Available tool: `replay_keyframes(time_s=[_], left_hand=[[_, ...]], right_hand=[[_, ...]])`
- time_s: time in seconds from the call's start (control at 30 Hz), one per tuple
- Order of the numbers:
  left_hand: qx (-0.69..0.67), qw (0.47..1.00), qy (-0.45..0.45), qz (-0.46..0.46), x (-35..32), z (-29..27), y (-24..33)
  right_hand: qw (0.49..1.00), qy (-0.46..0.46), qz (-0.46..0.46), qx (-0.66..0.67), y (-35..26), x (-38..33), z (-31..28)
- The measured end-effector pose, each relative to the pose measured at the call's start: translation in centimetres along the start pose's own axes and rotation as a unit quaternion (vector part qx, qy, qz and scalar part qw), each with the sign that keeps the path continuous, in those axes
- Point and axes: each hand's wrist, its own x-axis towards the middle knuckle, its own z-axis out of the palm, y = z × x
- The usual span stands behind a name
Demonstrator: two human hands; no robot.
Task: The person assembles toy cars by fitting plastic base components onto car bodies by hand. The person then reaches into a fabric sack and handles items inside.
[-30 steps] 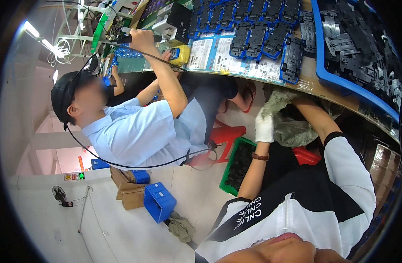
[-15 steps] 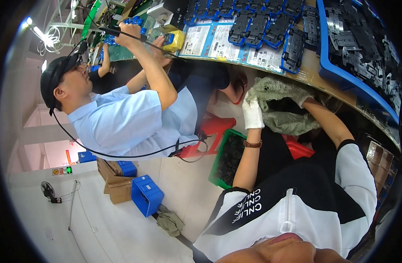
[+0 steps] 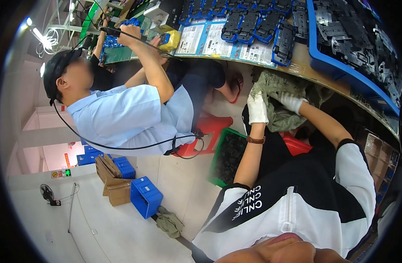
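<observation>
A greyish-green woven sack (image 3: 282, 122) hangs crumpled over my lap, below the table edge. My left hand (image 3: 257, 108), in a white glove, is closed on the sack's left rim. My right hand (image 3: 292, 103), also gloved in white, lies at the sack's mouth with its fingers stretched toward the left. No object shows in the right hand; the sack's inside is mostly hidden. Above, on the table, stand rows of black-and-blue toy car chassis (image 3: 283, 44).
A large blue bin (image 3: 337, 68) of black plastic parts occupies the table's right end. By my left leg stands a green crate (image 3: 215, 168) of dark parts. To the left a co-worker in a light blue shirt (image 3: 117, 118) sits on a red stool (image 3: 214, 131). Blue crates (image 3: 146, 197) and cardboard (image 3: 119, 195) lie behind.
My right hand has drawn left and come into view out of the sack's right side. The sack's opening has sagged narrower. My left hand has shifted slightly right, still gripping it.
</observation>
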Motion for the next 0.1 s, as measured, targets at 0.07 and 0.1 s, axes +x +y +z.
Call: replay_keyframes(time_s=[0.07,0.1], left_hand=[[0.027,0.999,0.019,-0.041,-0.1,0.3,0.9],[0.048,0.999,0.002,-0.022,0.0,0.0,0.6]], right_hand=[[0.995,-0.005,0.053,-0.079,1.5,-0.3,4.0],[0.996,0.000,0.051,-0.076,1.6,-0.3,4.7]])
